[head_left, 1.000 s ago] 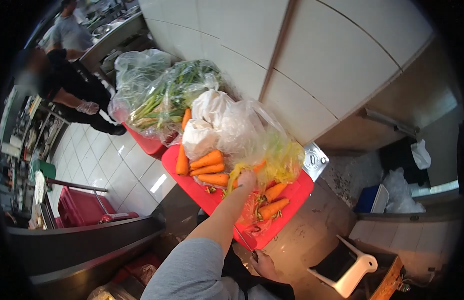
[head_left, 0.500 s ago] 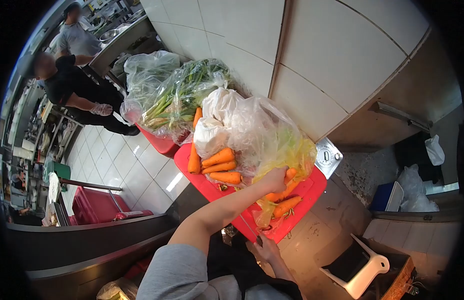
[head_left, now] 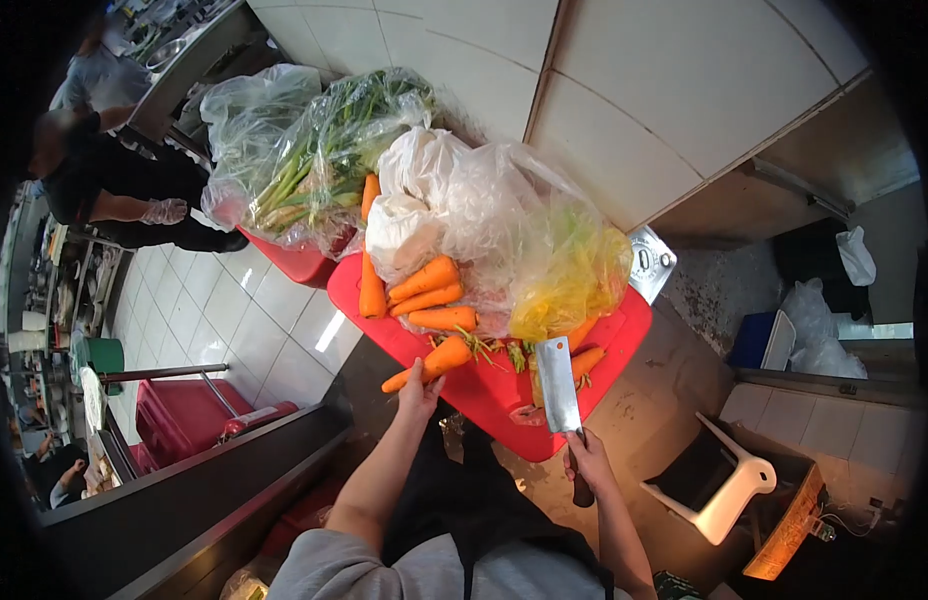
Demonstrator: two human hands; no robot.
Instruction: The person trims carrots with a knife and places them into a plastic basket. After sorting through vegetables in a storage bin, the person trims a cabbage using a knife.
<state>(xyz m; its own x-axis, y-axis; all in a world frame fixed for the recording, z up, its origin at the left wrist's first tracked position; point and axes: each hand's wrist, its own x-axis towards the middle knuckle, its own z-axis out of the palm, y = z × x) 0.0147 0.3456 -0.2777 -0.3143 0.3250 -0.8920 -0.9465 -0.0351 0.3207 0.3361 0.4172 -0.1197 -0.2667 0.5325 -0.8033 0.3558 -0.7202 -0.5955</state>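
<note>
A carrot [head_left: 446, 357] with a leafy stub is gripped in my left hand [head_left: 421, 390], just off the near left edge of the red table [head_left: 474, 385]. My right hand [head_left: 589, 463] is closed round the dark handle of a cleaver [head_left: 557, 385], whose broad blade points up and away over the table's near right part. Several loose carrots [head_left: 424, 285] lie beside a white plastic bag [head_left: 404, 230]. Behind the blade, a carrot [head_left: 587, 363] and a yellow plastic bag [head_left: 564, 300] are partly covered. Green trimmings [head_left: 499, 350] lie near the middle.
Bagged green onions [head_left: 319, 165] rest on another red surface at the back left. Two people stand beyond, one with a gloved hand [head_left: 164, 211]. Tiled wall [head_left: 624, 140] borders the far side. A white stool [head_left: 739, 490] lies at the lower right.
My left hand has drawn back from the yellow bag to the near left, now holding a carrot. The cleaver in my right hand has risen into view. The camera view has shifted.
</note>
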